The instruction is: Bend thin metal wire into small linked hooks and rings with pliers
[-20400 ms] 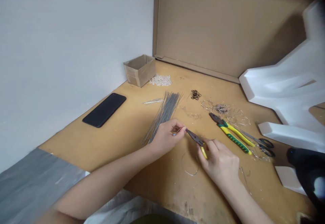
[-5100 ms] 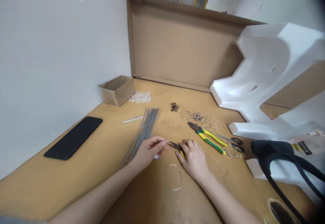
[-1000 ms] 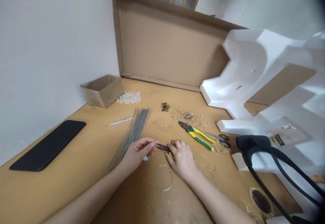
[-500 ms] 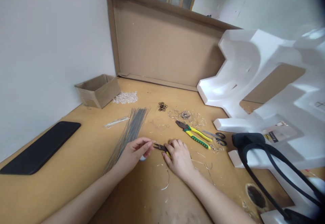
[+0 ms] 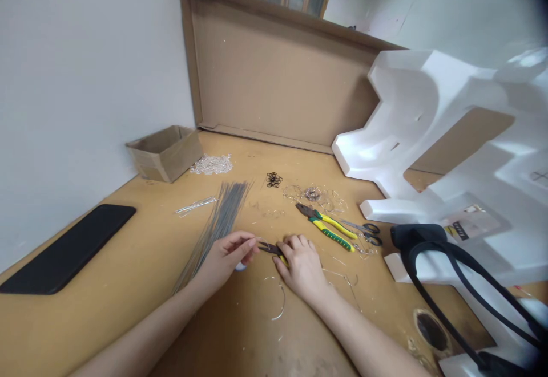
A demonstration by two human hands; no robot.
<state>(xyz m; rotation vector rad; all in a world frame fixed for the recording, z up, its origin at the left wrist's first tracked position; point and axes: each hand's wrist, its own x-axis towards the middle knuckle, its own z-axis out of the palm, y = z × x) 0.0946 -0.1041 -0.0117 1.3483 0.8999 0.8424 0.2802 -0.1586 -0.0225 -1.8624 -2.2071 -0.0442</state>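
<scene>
My right hand (image 5: pixel 302 266) is wrapped round small needle-nose pliers (image 5: pixel 270 248) with dark jaws and a bit of yellow handle showing. Their jaws point left toward my left hand (image 5: pixel 231 257), whose thumb and forefinger pinch a thin piece of wire (image 5: pixel 262 240). That wire meets the plier jaws. A small whitish thing (image 5: pixel 240 266) shows under my left fingers, too covered to name. Beside my left hand lies a bundle of straight grey wires (image 5: pixel 222 211). A curved piece of wire (image 5: pixel 282 303) rests on the table below the pliers.
Yellow-green combination pliers (image 5: pixel 329 228) and scissors (image 5: pixel 370 234) lie to the right, near tangled wire (image 5: pixel 314 194). Farther back are black rings (image 5: pixel 274 179), clear small pieces (image 5: pixel 212 164) and a cardboard box (image 5: pixel 165 154). White foam (image 5: pixel 428 92) stands right; a black slab (image 5: pixel 72 246) lies left.
</scene>
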